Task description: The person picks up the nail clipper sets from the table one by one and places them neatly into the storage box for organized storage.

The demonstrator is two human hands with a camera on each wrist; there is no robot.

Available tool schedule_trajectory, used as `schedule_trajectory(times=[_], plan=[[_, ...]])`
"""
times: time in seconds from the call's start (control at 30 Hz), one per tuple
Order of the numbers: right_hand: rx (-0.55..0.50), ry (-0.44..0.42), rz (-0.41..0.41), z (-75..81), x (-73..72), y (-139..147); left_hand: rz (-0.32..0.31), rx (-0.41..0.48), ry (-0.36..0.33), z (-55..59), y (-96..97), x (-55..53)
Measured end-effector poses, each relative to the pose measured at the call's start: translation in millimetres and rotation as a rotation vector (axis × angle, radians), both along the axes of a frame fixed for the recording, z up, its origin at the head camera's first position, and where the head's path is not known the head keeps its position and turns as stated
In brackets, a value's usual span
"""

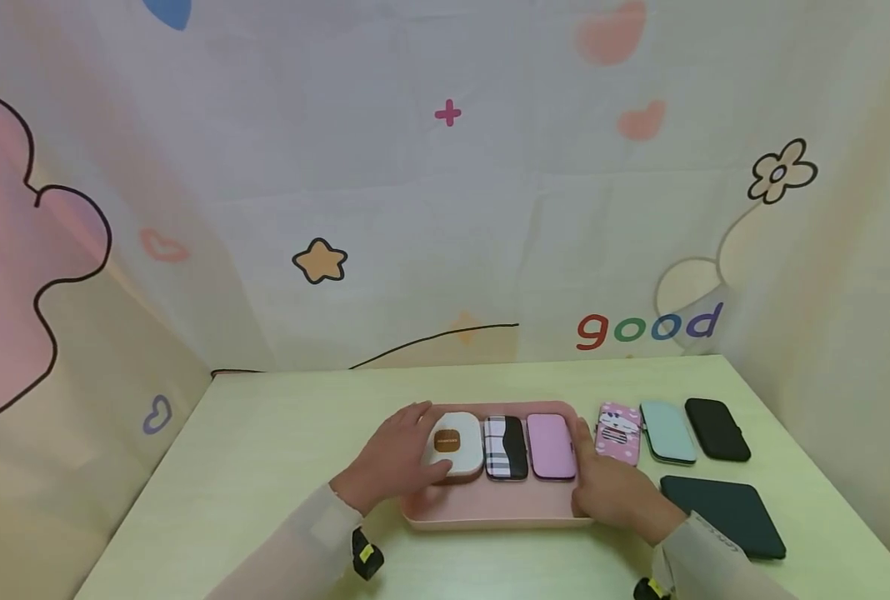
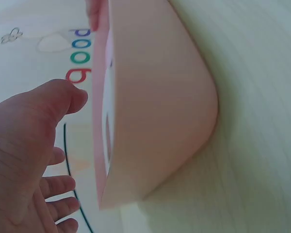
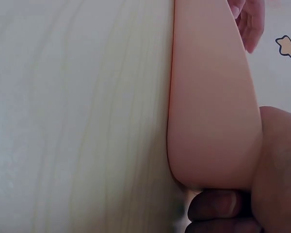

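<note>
On the table is a pink tray [image 1: 501,515], with its long side toward me. Inside it lie a white rounded-square case [image 1: 457,425] with a brown label, a plaid-and-black slim case [image 1: 507,450] and a lilac slim case [image 1: 552,447]. My left hand [image 1: 396,457] is over the tray's left end, beside the white case. In the left wrist view its thumb and fingers are spread apart, above the rim, with nothing between them. My right hand [image 1: 616,492] grips the tray's right end, its fingers [image 3: 216,204] curled at the near corner.
Right of the tray lie a pink cartoon-print case [image 1: 618,433], a mint case [image 1: 667,432] and a black case [image 1: 717,429]. Nearer, behind my right wrist, is a dark flat rectangular item [image 1: 730,510]. A printed curtain [image 1: 445,208] hangs behind the table [image 1: 265,467].
</note>
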State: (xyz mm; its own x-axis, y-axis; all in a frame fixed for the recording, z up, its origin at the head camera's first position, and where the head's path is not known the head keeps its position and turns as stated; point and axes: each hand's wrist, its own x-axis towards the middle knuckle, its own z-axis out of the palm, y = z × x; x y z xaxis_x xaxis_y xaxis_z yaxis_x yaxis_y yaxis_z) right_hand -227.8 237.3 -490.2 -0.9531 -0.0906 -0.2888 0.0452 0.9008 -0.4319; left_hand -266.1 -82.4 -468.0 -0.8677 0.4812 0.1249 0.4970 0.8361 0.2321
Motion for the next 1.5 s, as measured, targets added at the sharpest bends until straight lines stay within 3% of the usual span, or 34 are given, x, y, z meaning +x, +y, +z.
schedule_trajectory(times=[0.27,0.53,0.8,0.97,1.13,1.37,1.5], plan=[[-0.030,-0.034,-0.019,1.6,1.1,0.7,0.056,0.076,-0.033,-4.0,-23.3,7.8],[-0.037,-0.024,-0.008,-0.4,1.1,1.4,0.042,0.129,-0.124,-16.7,-24.0,17.1],[-0.030,-0.018,-0.001,0.0,2.0,1.2,0.031,0.143,-0.261,-25.9,-26.8,23.7],[-0.029,-0.017,0.001,1.0,2.8,1.7,0.041,0.198,-0.292,-27.6,-26.5,26.4],[-0.033,-0.027,-0.006,1.0,2.9,0.8,0.061,0.195,-0.305,-29.2,-26.2,31.0],[-0.036,-0.032,-0.016,1.2,1.0,-0.6,0.068,0.136,-0.241,-31.5,-24.7,33.5],[-0.031,-0.030,-0.015,0.8,-0.3,0.6,0.075,0.142,-0.255,-30.4,-22.5,33.5]])
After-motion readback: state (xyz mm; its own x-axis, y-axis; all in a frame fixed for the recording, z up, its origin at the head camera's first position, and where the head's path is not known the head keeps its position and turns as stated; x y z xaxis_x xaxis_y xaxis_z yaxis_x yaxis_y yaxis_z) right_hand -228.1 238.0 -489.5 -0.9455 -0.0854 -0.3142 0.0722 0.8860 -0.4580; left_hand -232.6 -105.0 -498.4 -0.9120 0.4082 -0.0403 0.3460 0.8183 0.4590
